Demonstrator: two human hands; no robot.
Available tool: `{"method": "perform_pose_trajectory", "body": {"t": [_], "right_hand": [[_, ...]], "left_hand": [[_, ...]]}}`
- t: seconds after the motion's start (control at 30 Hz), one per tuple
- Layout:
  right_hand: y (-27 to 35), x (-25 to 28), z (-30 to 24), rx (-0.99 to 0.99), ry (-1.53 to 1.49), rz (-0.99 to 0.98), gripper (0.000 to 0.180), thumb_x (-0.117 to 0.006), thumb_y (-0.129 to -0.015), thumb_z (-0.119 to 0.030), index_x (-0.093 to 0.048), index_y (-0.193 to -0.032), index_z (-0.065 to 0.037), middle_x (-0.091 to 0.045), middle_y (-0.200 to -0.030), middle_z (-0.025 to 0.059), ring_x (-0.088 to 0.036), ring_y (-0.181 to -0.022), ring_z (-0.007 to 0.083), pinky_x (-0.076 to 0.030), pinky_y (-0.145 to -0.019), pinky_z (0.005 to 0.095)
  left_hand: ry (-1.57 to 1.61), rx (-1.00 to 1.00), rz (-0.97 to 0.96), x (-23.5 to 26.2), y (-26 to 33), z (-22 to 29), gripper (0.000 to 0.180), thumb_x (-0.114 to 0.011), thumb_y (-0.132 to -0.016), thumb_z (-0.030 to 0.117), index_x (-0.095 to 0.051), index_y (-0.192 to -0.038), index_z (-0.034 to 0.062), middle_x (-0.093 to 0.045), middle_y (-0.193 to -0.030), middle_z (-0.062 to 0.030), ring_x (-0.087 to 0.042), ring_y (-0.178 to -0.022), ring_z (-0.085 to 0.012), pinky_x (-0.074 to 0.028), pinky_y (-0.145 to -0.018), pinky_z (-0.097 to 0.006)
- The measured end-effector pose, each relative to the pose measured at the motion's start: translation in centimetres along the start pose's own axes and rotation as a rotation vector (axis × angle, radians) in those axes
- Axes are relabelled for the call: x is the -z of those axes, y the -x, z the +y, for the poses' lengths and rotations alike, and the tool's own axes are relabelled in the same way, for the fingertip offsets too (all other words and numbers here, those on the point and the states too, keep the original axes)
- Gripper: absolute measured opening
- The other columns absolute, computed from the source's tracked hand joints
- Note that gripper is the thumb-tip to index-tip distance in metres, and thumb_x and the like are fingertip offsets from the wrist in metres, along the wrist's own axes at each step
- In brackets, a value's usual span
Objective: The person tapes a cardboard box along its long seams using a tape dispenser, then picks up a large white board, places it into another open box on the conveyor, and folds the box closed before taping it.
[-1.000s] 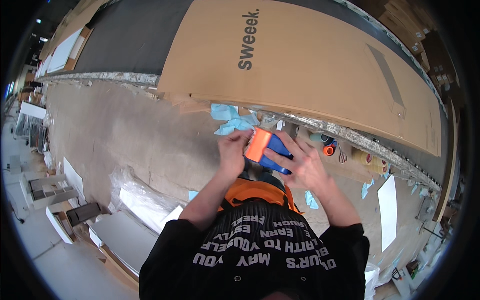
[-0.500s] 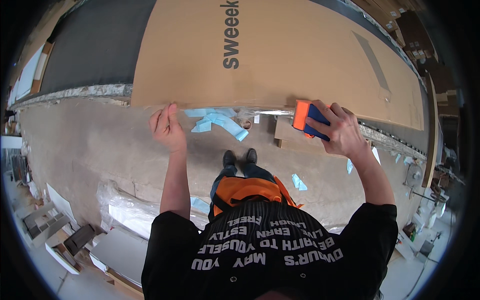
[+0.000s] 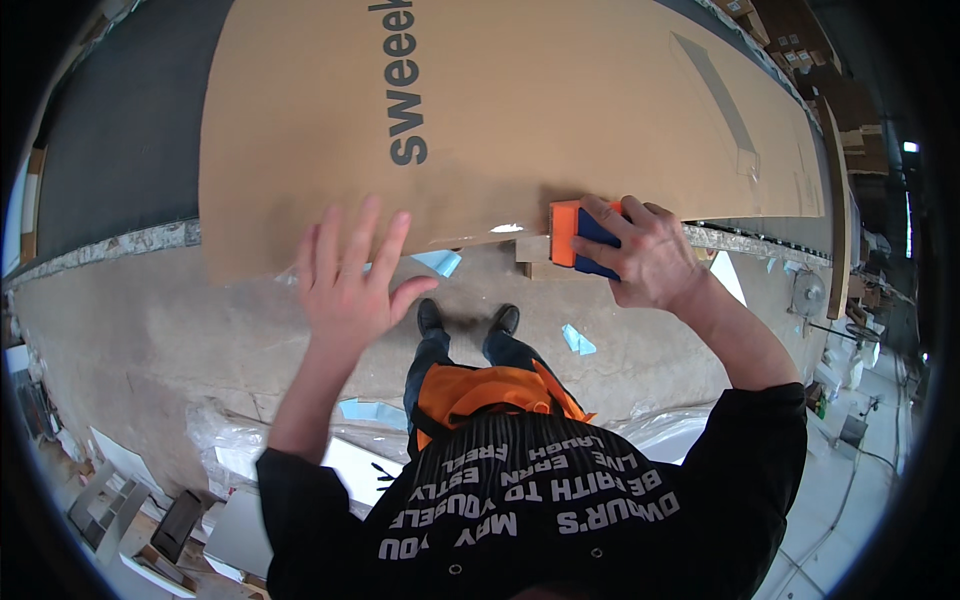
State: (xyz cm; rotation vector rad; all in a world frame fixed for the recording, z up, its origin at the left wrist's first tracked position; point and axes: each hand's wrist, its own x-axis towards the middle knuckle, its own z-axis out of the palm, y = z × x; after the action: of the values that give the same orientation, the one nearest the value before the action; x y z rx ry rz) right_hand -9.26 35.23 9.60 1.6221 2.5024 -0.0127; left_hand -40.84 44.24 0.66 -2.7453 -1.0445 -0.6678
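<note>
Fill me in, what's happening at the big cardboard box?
A person stands at a large flat cardboard box that lies on a raised surface. The right hand grips an orange and blue hand tool at the box's near edge. The left hand is open, fingers spread, at the same edge further left. Blue scraps lie on the floor by the feet.

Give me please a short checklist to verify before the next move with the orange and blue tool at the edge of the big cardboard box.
1. Right hand grips the orange and blue tool: ok.
2. Tool sits at the near edge of the cardboard box: ok.
3. Left hand open, fingers spread, clear of the tool: ok.
4. Left palm pressing on the box: cannot tell.
5. Blade out or covered: cannot tell.
6. Floor free of blue scraps by the shoes: not ok.
</note>
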Motion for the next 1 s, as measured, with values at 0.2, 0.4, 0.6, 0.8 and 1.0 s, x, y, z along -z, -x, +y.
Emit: {"method": "perform_pose_trajectory", "body": {"t": [0.2, 0.4, 0.6, 0.8, 1.0], "right_hand": [[1.8, -1.0, 0.2, 0.023, 0.090, 0.028, 0.039, -0.067, -0.059, -0.018, -0.072, -0.098, -0.017, -0.058, -0.121, 0.0115, -0.059, -0.082, 0.0243, -0.053, -0.063, 0.0332], [7.9, -2.3, 5.9, -0.028, 0.229, -0.079, 0.040, -0.068, -0.065, -0.018, -0.070, -0.104, -0.017, -0.052, -0.127, 0.0101, -0.059, -0.089, 0.0267, -0.054, -0.067, 0.0347], [22.3, -4.5, 20.3, -0.280, 0.198, -0.229, 0.047, -0.071, -0.064, -0.012, -0.070, -0.109, -0.026, -0.048, -0.133, 0.0058, -0.059, -0.095, 0.0256, -0.053, -0.076, 0.0377], [23.0, -7.3, 20.8, -0.142, 0.169, 0.109, 0.032, -0.069, -0.067, -0.015, -0.072, -0.098, -0.018, -0.053, -0.122, 0.0081, -0.060, -0.087, 0.0248, -0.052, -0.070, 0.0357], [23.2, -7.3, 20.5, -0.209, 0.108, -0.019, 0.027, -0.068, -0.070, -0.020, -0.070, -0.095, -0.010, -0.057, -0.109, 0.0084, -0.061, -0.092, 0.0239, -0.052, -0.069, 0.0365]], "left_hand": [[-0.113, -0.059, -0.087, -5.5, -0.1, -1.5, 0.090, -0.052, -0.068, 0.077, -0.050, -0.136, 0.0188, -0.043, -0.146, -0.0091, -0.039, -0.131, -0.0459, -0.030, -0.106, -0.060], [-0.241, 0.013, -0.029, -5.9, 1.0, -2.4, 0.110, -0.053, -0.058, 0.084, -0.041, -0.144, 0.0171, -0.033, -0.152, -0.0099, -0.028, -0.138, -0.0455, -0.021, -0.108, -0.066], [-0.340, 0.229, -0.168, -5.3, 1.4, -0.9, 0.128, -0.064, -0.051, 0.078, -0.022, -0.151, 0.0101, -0.024, -0.156, -0.0136, -0.018, -0.142, -0.0435, -0.012, -0.112, -0.062], [-0.035, -0.088, -0.445, -10.0, -14.7, 23.0, 0.096, -0.063, -0.073, 0.064, -0.030, -0.148, 0.0150, -0.026, -0.154, -0.0141, -0.017, -0.143, -0.0386, -0.009, -0.116, -0.055], [-0.131, -0.351, -0.430, -14.9, -21.9, 34.8, 0.061, -0.033, -0.095, 0.060, -0.031, -0.148, 0.0312, -0.020, -0.157, -0.0014, -0.010, -0.145, -0.0371, -0.006, -0.118, -0.053]]}}
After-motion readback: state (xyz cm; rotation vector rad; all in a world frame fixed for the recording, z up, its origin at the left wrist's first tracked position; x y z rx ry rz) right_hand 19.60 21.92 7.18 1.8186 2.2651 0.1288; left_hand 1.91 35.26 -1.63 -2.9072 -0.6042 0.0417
